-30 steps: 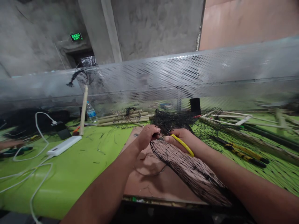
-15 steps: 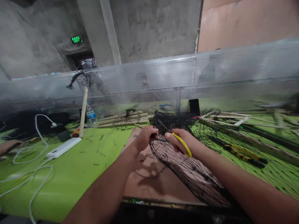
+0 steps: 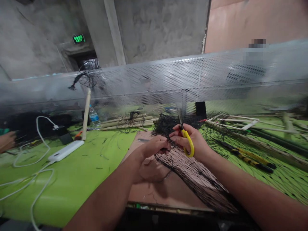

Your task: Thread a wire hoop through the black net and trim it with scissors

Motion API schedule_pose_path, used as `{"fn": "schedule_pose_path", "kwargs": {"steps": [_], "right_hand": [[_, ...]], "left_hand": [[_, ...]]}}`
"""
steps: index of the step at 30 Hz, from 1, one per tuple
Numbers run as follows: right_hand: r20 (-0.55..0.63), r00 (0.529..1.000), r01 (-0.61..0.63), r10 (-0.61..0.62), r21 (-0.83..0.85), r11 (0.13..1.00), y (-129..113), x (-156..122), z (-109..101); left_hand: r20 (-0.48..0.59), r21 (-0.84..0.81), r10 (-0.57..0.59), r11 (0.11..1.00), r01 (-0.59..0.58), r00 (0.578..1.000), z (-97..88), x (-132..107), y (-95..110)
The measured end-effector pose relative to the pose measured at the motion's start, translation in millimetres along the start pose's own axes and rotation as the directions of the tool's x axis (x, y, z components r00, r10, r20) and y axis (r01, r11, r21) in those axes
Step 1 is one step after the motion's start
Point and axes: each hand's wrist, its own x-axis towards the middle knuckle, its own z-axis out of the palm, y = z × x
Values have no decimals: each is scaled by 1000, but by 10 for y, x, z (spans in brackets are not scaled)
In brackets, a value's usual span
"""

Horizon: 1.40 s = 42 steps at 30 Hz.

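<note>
- Currently both hands show at the black netting (image 3: 192,176), a long bundle running from the hands toward 4 o'clock across a brown board (image 3: 154,192) on the green table (image 3: 72,183), with a looser heap of mesh at 12 o'clock.
- My left hand (image 3: 154,150) is closed around the mesh at the head of the bundle, its left fingers (image 3: 163,145) curled tight and gripping strands.
- My right hand (image 3: 192,141) holds yellow-handled scissors (image 3: 189,144) upright, its right fingers (image 3: 175,134) wrapped around the handles, and the blades stand nearly closed at 12 o'clock. I cannot tell whether the tips touch the heap behind them.
- As I read it, the step in hand is working the mesh at the bundle's head with the scissors ready, not cutting at this instant.
- Any cut from here would call for opening the blades and tipping them down onto the strands pinched by my left hand.
- Room is widest at 9 o'clock, where the table lies past the board, near a white power bank (image 3: 66,150) and its white cable (image 3: 40,136).
- Space is tighter at 3 o'clock: mesh spreads over the table there, beside yellow-and-black handled tools (image 3: 250,159).
- At 12 o'clock, bamboo sticks (image 3: 127,122) lie before a perforated metal screen (image 3: 154,77).
- The board's near edge (image 3: 168,207) sits at 6 o'clock, with the bundle's end reaching it.
- A co-worker's hand (image 3: 6,141) shows at the far left edge.
</note>
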Motion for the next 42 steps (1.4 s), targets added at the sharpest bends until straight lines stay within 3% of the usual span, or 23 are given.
{"fn": "schedule_pose_path", "kwargs": {"steps": [5, 12, 18, 21, 24, 27, 32, 34, 42], "right_hand": [[-31, 999, 38, -40, -65, 997, 44, 10, -4], [-108, 992, 63, -68, -47, 997, 92, 54, -61], [-212, 961, 141, -178, -179, 974, 62, 56, -78], [-108, 963, 209, -245, -269, 940, -45, 14, -101], [104, 984, 174, -145, -381, 908, -155, -34, -130], [205, 977, 156, -58, -504, 850, -215, -52, -157], [239, 971, 187, -9, -734, 653, -198, -29, -202], [243, 970, 180, 20, -767, 617, -179, -19, -210], [263, 961, 147, 81, -740, 657, -180, -13, -199]], "left_hand": [[3, -50, -8, 999, 8, 1000, 15, -15, 54], [-24, -115, 77, 990, -80, 997, -3, 1, 44], [-106, 6, 167, 986, -168, 980, -86, 44, -59], [-118, 60, 204, 978, -198, 972, -128, 11, -36], [-124, 38, 223, 975, -220, 967, -171, -8, -21], [-149, 13, 241, 970, -242, 959, -209, 5, -36], [-194, 34, 284, 959, -283, 939, -227, 0, -46], [-177, 65, 290, 957, -282, 941, -221, -19, -25], [-176, 111, 301, 952, -285, 937, -218, -48, 45]]}}
